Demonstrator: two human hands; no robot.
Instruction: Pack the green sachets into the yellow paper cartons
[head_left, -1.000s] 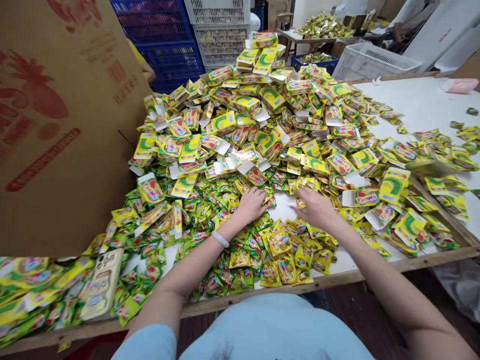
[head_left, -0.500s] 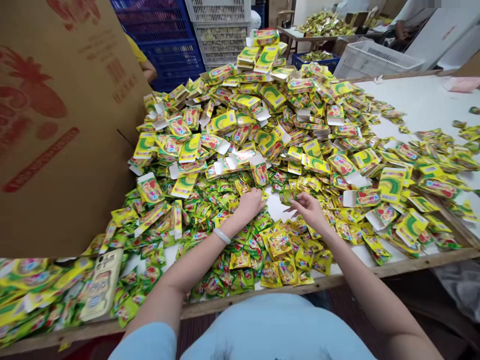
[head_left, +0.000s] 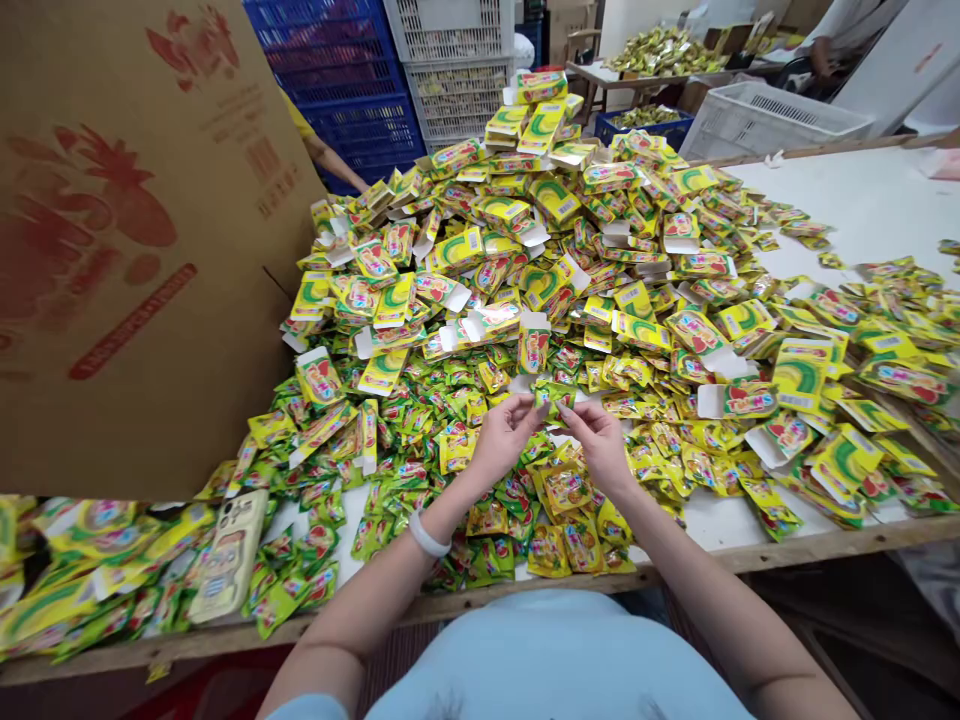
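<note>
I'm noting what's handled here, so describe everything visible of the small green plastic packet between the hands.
The small green plastic packet looks shiny and roughly rectangular, with yellow areas and print too small to read. The bare left hand and bare right hand pinch it from either side, hiding part of its lower edge. In the picture it shows just below a yellow-and-red cardboard box with a white flap. I cannot tell whether the packet is sealed.

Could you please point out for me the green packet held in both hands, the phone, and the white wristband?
Green packet (head_left: 556, 394): head view, middle of its visible face.
Phone (head_left: 228, 562): head view, middle of its patterned back.
White wristband (head_left: 427, 538): head view, middle of its visible outer side.
</note>
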